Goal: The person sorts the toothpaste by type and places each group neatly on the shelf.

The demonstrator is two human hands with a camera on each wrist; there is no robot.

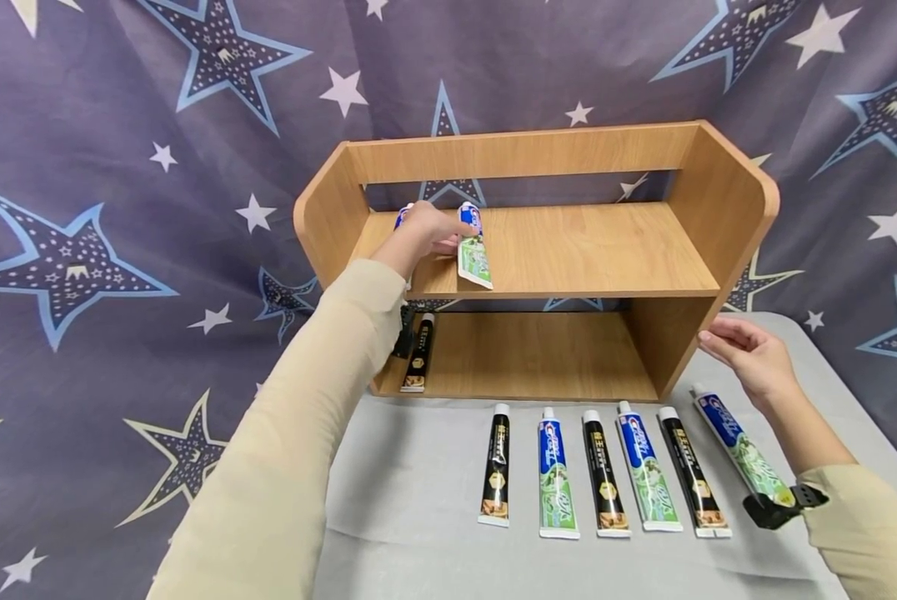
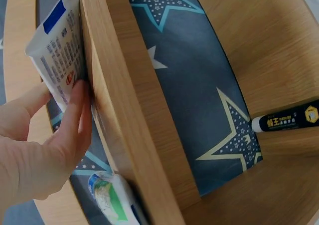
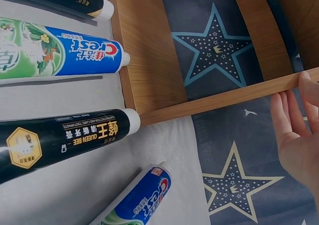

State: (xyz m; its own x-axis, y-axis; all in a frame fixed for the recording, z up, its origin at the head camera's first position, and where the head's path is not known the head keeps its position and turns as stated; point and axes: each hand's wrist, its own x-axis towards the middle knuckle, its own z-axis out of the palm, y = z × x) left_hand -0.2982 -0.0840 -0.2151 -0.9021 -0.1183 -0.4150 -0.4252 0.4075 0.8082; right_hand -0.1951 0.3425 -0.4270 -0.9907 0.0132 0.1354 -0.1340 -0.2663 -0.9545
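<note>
On the upper board of the wooden shelf (image 1: 591, 250), my left hand (image 1: 429, 229) pinches a green-and-blue Crest tube (image 1: 474, 258) between thumb and fingers. In the left wrist view, the left hand (image 2: 50, 140) holds the tube's white printed back (image 2: 62, 45) towards the camera. Another Crest tube (image 2: 112, 197) lies on the same board, partly hidden by the hand in the head view. My right hand (image 1: 752, 358) touches the shelf's right side panel; in the right wrist view the fingers of the right hand (image 3: 299, 130) rest against the panel's edge (image 3: 214, 100).
A black tube (image 1: 418, 354) lies at the left of the lower board. In front of the shelf, several black and Crest tubes (image 1: 557, 479) lie in a row on the grey tabletop (image 1: 411, 500). A starred curtain (image 1: 156, 333) hangs behind.
</note>
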